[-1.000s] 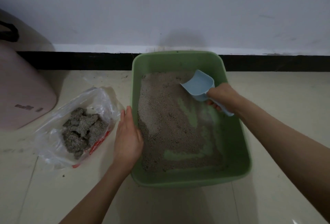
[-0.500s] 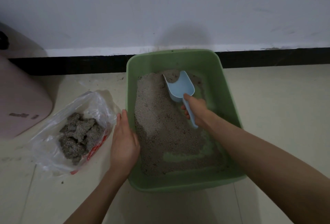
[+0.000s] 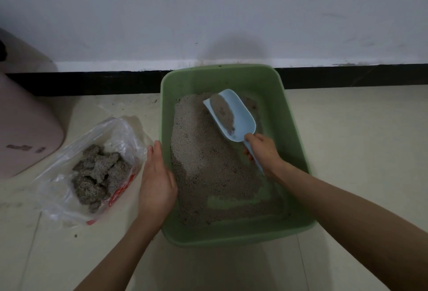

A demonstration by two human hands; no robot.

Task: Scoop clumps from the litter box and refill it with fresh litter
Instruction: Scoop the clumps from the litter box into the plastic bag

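Your floor (image 3: 347, 151) of pale tile runs up to a white wall (image 3: 208, 12) with a black skirting strip (image 3: 92, 82) along its foot. At far left a pink bin (image 3: 23, 133) stands on the floor, cut off by the frame edge.

The green box (image 3: 294, 128) sits on the floor with its far end close to the wall. Grey-brown litter (image 3: 208, 170) lies piled toward its left and far side; bare green bottom shows along the right side and in a patch near the front.

Left of the box, just beside it, a clear bag (image 3: 120, 137) with red print lies open on the floor, and a heap of grey clumps (image 3: 97, 174) rests inside it.

Your left hand (image 3: 157, 184) lies along the box's left wall, fingers straight and together, pointing away from you, palm against the rim; this grip is open and holds nothing.

Your right hand (image 3: 264, 151) is inside the box, over its right half. Its fingers are curled round the handle of the blue scoop (image 3: 240, 116), so this grip is closed on the scoop. The scoop's bowl points up and to the left toward the far end of the box, its tip at the litter pile. A load of litter lies in the left half of the bowl; the right half shows bare blue plastic.
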